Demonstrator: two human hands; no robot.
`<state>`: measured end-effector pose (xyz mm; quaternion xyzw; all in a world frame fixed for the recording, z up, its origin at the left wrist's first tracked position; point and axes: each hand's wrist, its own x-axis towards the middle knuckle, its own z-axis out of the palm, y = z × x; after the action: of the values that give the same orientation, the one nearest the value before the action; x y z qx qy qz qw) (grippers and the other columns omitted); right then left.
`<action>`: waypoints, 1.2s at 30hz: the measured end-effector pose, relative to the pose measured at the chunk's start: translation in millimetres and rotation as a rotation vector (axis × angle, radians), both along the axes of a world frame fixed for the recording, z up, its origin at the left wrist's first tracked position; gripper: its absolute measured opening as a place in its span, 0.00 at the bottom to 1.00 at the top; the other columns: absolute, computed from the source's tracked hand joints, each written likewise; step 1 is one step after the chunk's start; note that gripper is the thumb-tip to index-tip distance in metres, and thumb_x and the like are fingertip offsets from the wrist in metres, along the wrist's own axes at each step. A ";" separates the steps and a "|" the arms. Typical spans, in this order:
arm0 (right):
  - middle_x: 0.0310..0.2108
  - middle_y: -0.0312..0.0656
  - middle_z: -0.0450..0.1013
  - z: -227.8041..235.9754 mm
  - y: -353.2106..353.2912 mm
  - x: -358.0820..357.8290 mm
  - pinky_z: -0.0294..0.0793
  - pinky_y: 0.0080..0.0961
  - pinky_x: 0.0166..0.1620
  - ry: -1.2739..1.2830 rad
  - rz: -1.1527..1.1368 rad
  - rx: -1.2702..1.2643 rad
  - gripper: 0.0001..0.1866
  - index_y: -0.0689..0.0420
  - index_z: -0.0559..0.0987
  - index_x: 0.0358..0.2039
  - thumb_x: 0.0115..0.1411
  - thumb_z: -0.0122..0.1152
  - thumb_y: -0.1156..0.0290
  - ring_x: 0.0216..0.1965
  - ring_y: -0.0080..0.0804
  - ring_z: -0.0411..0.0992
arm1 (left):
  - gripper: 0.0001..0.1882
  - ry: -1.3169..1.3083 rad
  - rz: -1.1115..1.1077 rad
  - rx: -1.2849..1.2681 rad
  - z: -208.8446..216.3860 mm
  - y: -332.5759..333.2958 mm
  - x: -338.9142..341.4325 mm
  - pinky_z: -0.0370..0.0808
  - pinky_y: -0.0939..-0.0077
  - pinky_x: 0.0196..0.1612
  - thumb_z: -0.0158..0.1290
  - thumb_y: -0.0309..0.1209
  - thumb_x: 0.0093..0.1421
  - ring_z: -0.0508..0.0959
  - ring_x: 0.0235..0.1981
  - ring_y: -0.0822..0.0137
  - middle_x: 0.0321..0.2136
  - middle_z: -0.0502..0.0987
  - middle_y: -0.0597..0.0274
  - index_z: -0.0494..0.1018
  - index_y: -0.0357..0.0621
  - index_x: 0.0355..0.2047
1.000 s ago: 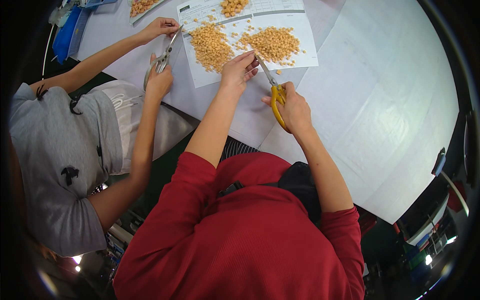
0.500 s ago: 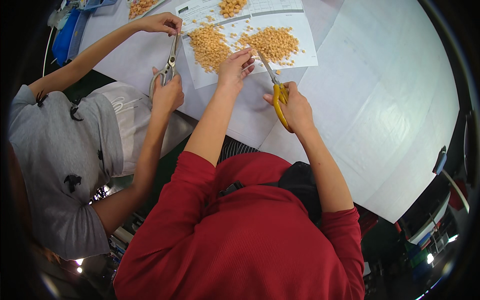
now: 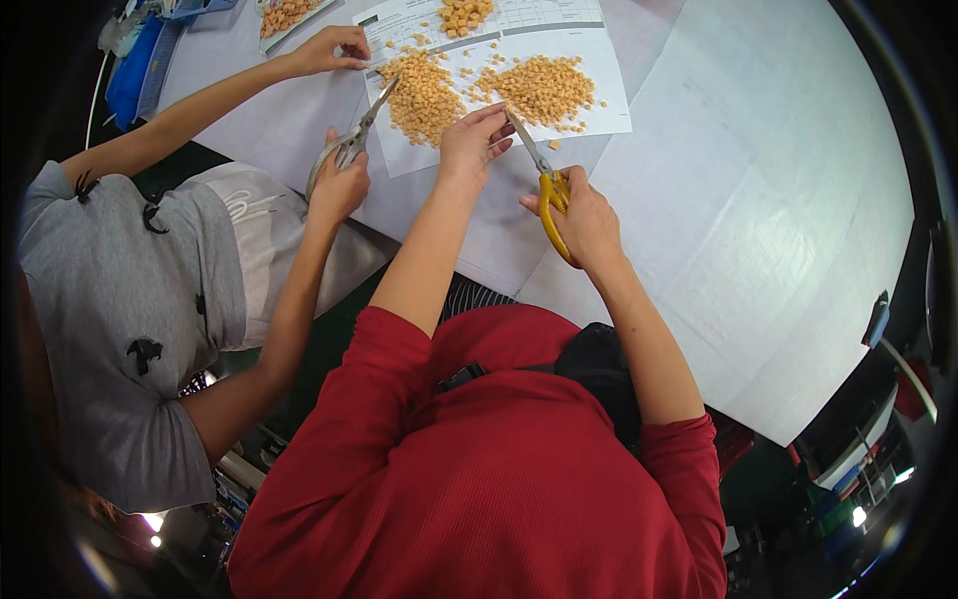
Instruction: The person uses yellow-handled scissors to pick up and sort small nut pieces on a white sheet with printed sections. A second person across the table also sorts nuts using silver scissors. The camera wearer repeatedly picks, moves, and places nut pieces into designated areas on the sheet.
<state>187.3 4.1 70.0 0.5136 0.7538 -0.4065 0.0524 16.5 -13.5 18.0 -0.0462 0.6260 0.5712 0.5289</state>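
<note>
My right hand grips yellow-handled scissors, whose blades point up and left. The blade tips meet the fingertips of my left hand. Those fingers are pinched together, and whatever lies between them is too small to make out. Just beyond my hands, a pile of small orange cube-like pieces rests on a printed paper sheet. A second pile of similar pieces lies left of it, and a small heap of larger orange pieces sits farther back.
At my left, a co-worker in a grey top holds metal scissors over the left pile. A tray of orange pieces and a blue basket stand at the far left. The white table extends to my right.
My left fingertips and the scissor tips have shifted slightly; the orange piece seen at my fingertips is no longer distinct. The co-worker's scissors have swung from their other hand toward the left pile.
</note>
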 end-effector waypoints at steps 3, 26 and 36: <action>0.32 0.53 0.75 0.2 0.4 0.1 0.74 0.42 0.35 -0.001 -0.007 -0.013 0.35 0.61 0.68 0.42 0.50 0.62 0.40 0.34 0.50 0.76 | 0.12 0.009 -0.006 0.007 1.8 0.7 1.3 0.75 0.77 0.38 0.54 0.26 0.58 0.77 0.34 0.72 0.34 0.78 0.65 0.75 0.41 0.43; 0.36 0.56 0.75 9.5 3.0 -2.8 0.72 0.40 0.40 -0.020 -0.008 -0.118 0.38 0.63 0.67 0.47 0.51 0.61 0.41 0.40 0.52 0.74 | 0.13 0.459 -0.092 0.091 -15.9 -0.3 -5.0 0.77 0.80 0.35 0.54 0.21 0.56 0.77 0.33 0.73 0.35 0.77 0.58 0.74 0.37 0.43; 0.32 0.55 0.76 5.6 5.7 -3.2 0.73 0.41 0.37 -0.048 -0.030 -0.067 0.38 0.62 0.68 0.46 0.50 0.62 0.40 0.35 0.52 0.75 | 0.14 0.749 -0.156 0.146 -15.5 1.4 1.3 0.76 0.78 0.35 0.56 0.22 0.52 0.79 0.29 0.71 0.31 0.80 0.58 0.74 0.38 0.41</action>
<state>184.1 9.9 75.6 0.5324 0.7305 -0.4199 0.0814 17.8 -12.2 2.5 0.2510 0.7352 0.5496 0.3073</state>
